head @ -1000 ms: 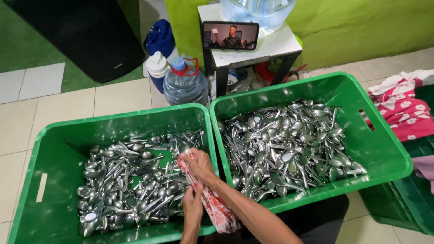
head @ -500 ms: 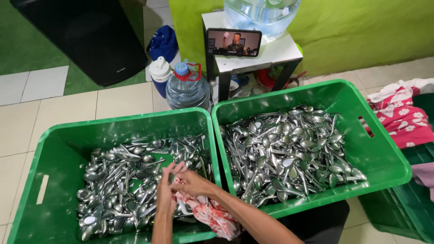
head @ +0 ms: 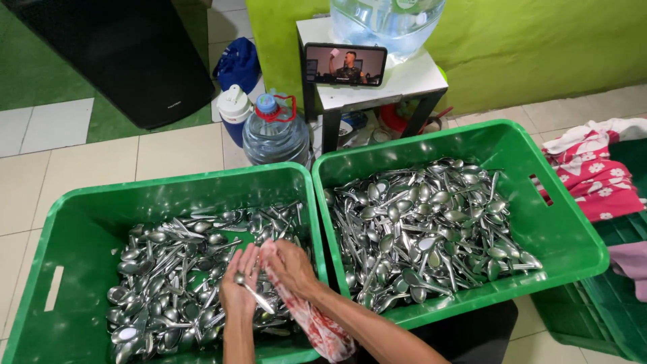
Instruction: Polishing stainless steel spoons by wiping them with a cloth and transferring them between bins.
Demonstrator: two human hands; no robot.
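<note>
A single metal spoon is held over the left green crate, its handle slanting down between the two hands. The left hand is cupped around the spoon with the fingers curled, and the bowl end is hidden against the palm. The right hand is closed on a red-and-white patterned cloth, which is pressed against the spoon and trails down along the forearm past the crate's near rim. Both hands are kept just above the heap of loose spoons that fills the left crate. Directly beside it, wall against wall, a second green crate is seen, filled with a thicker pile of cutlery. Behind the crates, on the tiled floor, a large clear water bottle with a blue cap is stood near a small white table, on which a phone with a lit screen is propped. A floral fabric is lying to the far right.
</note>
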